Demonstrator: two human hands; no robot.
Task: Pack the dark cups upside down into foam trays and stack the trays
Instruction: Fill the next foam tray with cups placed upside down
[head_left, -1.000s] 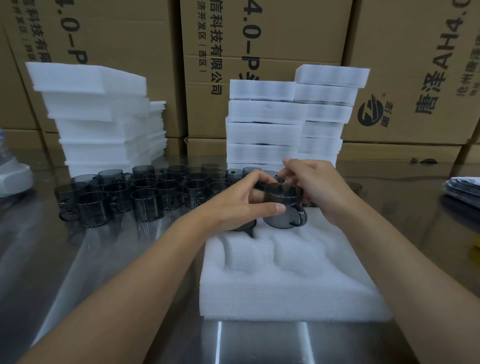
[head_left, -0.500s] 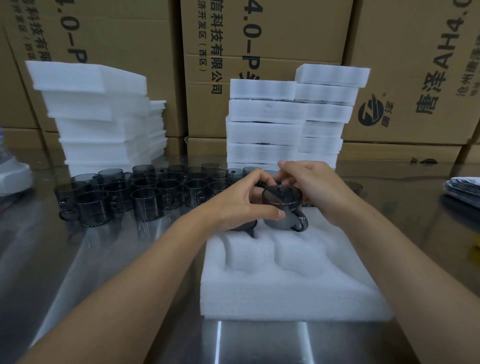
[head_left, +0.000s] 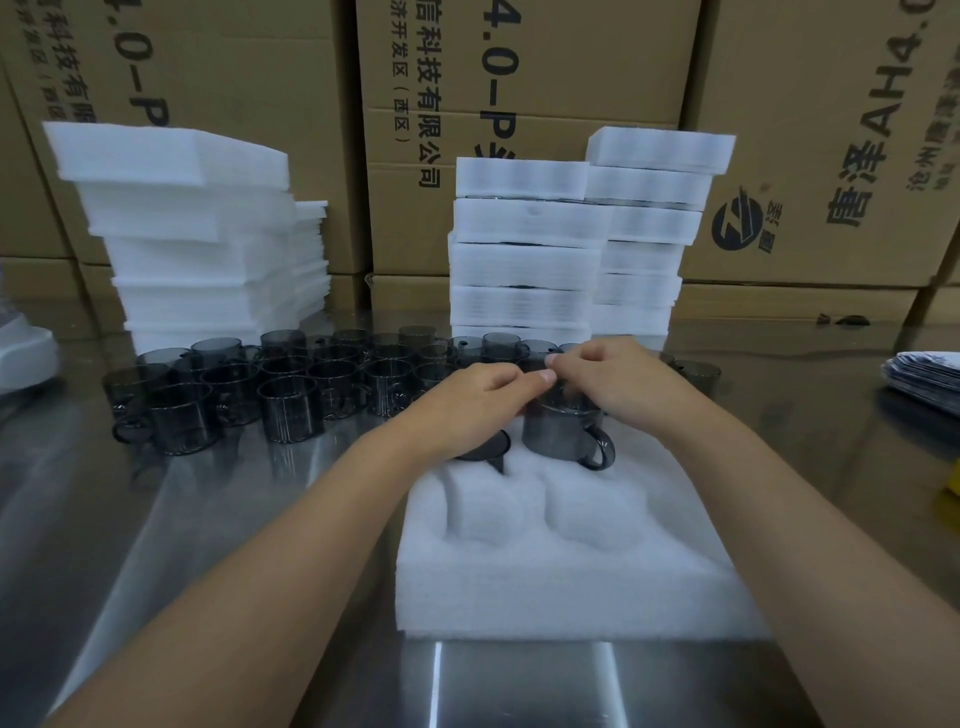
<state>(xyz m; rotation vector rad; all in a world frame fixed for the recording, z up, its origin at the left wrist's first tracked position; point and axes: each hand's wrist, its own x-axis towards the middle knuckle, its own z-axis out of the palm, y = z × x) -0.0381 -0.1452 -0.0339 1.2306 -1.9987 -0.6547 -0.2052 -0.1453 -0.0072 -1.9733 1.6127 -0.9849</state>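
A white foam tray (head_left: 550, 566) with round pockets lies on the steel table in front of me. Both hands hold one dark see-through cup (head_left: 561, 434) over the tray's far right pocket, its handle pointing right and toward me. My left hand (head_left: 467, 408) grips it from the left, thumb across the top. From the right, my right hand (head_left: 621, 382) pinches the top, covering it, so I cannot tell which end is up. Another dark cup (head_left: 485, 448) sits upside down in the far left pocket, partly under my left hand.
Several loose dark cups (head_left: 285, 400) stand on the table to the left, and one cup (head_left: 698, 371) to the right. Empty foam stack (head_left: 197, 244) at back left, packed tray stacks (head_left: 524, 249) behind. Cardboard boxes (head_left: 519, 78) form a wall. Flat packets (head_left: 927, 369) lie at right.
The cup was tilted with its mouth toward me; now it stands straighter and lower over the tray, and both hands have closed over its top.
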